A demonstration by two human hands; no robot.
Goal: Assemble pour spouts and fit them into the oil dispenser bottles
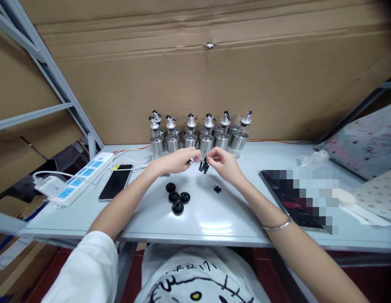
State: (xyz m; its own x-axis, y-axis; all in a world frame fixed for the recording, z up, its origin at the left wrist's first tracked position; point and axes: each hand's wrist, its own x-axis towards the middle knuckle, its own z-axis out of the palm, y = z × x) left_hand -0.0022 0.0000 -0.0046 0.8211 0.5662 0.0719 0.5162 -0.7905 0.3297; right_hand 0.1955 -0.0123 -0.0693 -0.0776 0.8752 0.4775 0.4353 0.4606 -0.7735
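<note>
My left hand [185,160] is closed, fingertips together, with a small silvery bit showing at the fingers; most of what it grips is hidden. Close by, my right hand [225,163] pinches a small black plastic piece [206,160] between thumb and forefinger. Just under the fingertips lies a small cluster of black plastic pieces [203,168]. Nearer to me is another little pile of black parts [217,189]. Several round black stoppers [178,207] sit on the table to the left. Behind both hands stand rows of steel-and-glass oil bottles [206,144], many topped with silver pour spouts [209,122].
On the left are a white power strip [88,170], a cable and a black phone [116,183]. A dark tablet [287,202], partly blurred out, lies at right near a crumpled plastic bag [313,159]. Cardboard [195,84] walls the back of the table [145,223].
</note>
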